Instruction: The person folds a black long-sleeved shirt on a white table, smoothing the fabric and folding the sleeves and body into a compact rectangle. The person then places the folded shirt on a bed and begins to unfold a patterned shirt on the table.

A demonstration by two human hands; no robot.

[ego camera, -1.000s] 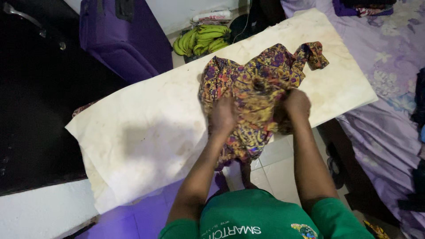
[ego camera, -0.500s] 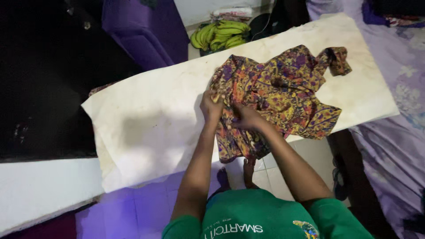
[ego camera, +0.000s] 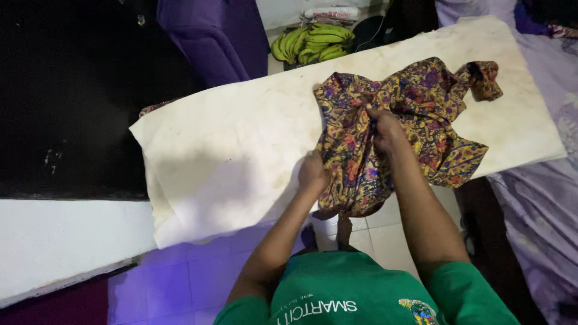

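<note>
Since half a second ago my two hands have come apart: they were bunched together at the near left edge of the patterned shirt [ego camera: 397,120], and now the left hand [ego camera: 313,174] has slid nearer and lower along that edge while the right hand [ego camera: 385,126] has gone farther in, toward the middle of the cloth. I read that as pulling the edge out straight, so the spreading is under way but not finished.

Nearest to me, the left grip is closed on the shirt's left hem, just where the fabric hangs off the near edge of the desk [ego camera: 229,150]. A little farther, the right grip is pinched shut on a fold in the shirt's centre.

The shirt lies crumpled on the right half of the pale padded desk, one sleeve twisted up at the far right, well away from both hands. The desk's left half is bare.

Beyond the desk, bananas [ego camera: 310,42] lie on the floor beside a purple suitcase [ego camera: 211,36].
</note>
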